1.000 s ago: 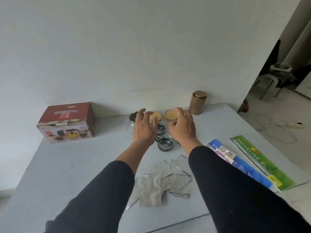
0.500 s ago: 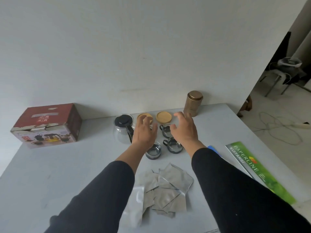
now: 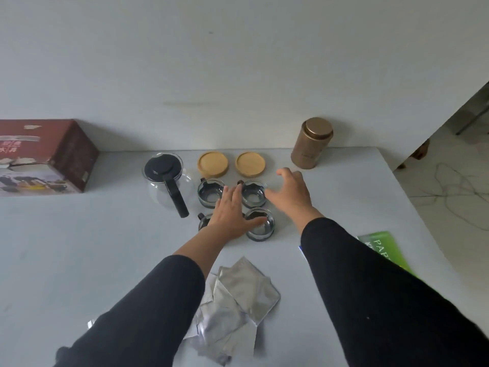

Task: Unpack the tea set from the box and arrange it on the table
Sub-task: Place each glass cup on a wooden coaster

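Observation:
The red tea-set box (image 3: 50,157) lies at the far left of the grey table (image 3: 79,247). A glass teapot (image 3: 168,181) with a black lid and handle stands by the wall. Two round wooden coasters (image 3: 213,163) (image 3: 250,163) lie behind several small glass cups, among them a far-left cup (image 3: 209,193), a far-right cup (image 3: 253,194) and a near-right cup (image 3: 260,225) with dark tea leaves inside. My left hand (image 3: 231,213) hovers flat over the cups, hiding most of the near-left one. My right hand (image 3: 291,194) is spread just right of the cups, holding nothing.
A bronze tea canister (image 3: 312,143) stands at the back right near the wall. Silver foil sachets (image 3: 235,308) lie in a heap near the front edge. A green paper pack (image 3: 381,247) sits by the right edge, partly under my right sleeve.
The camera has tilted down and closer. Both hands have drawn back from the coasters toward me and spread apart; the left now hovers over the near cups, the right beside them.

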Demonstrator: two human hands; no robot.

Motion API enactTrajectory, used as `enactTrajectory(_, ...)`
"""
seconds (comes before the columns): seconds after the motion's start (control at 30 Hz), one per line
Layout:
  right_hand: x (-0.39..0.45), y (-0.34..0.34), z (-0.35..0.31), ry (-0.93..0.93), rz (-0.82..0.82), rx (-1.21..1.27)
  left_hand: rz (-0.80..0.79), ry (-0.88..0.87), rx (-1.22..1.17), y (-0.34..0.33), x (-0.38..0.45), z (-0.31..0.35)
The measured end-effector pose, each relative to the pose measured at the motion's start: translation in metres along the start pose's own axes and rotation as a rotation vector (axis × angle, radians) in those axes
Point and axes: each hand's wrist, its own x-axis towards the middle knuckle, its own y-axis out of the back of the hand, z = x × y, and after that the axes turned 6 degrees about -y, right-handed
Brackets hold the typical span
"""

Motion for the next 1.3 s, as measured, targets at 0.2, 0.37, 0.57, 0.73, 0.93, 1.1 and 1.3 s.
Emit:
enactTrajectory(0.2,0.037,-0.024,-0.001,0.106,-0.220,-0.056,-0.016,0.083,0.078,-0.028,-0.012,-0.001)
enactTrajectory(0.37,0.047,-0.046,-0.003,0.157,-0.286,-0.107,-0.025,0.156,0.265,-0.036,-0.025,0.004)
enactTrajectory(0.57,0.052,-0.061,-0.004,0.148,-0.255,-0.129,0.016,0.193,0.394,-0.040,-0.040,0.006)
enactTrajectory(0.73,0.048,-0.060,0.001,0.144,-0.179,-0.102,0.030,0.212,0.442,-0.046,-0.044,0.010)
enactTrajectory(0.93,0.043,-0.036,0.022,0.044,-0.087,-0.071,0.019,0.182,0.446,-0.056,-0.045,0.012)
enactTrajectory(1.1,0.036,-0.022,0.050,-0.035,-0.091,-0.071,-0.032,0.161,0.457,-0.057,-0.044,0.011)
enactTrajectory(1.3,0.025,-0.015,0.070,-0.084,-0.100,-0.052,-0.050,0.124,0.501,-0.057,-0.044,0.012)
